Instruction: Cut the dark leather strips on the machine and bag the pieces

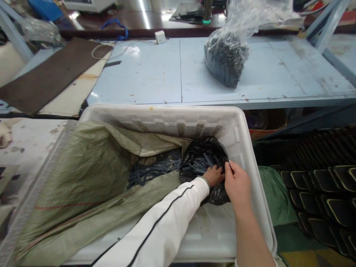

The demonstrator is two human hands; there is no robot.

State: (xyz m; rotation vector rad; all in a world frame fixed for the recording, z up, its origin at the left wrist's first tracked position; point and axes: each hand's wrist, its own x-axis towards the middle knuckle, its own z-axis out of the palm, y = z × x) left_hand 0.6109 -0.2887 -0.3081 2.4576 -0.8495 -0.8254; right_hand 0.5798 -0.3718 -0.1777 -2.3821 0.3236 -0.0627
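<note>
Left hand [213,175]: at the mouth of my black plastic bag [201,146]; grip unclear.
Right hand [237,181]: closed on the bag's edge.
Bag: against the far wall of the white crate [155,115], just ahead of both hands.

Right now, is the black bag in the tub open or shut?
Open: the black bag gapes, with dark strips showing at its mouth.

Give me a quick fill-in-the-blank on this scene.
The left hand comes from a ____ sleeve.
The right hand touches a black plastic bag holding dark blue ____.
The woven sack in the white tub is ____.
A clear plastic bag sits on the ____ beyond the tub.

Missing words: white; strips; green; table.
</note>
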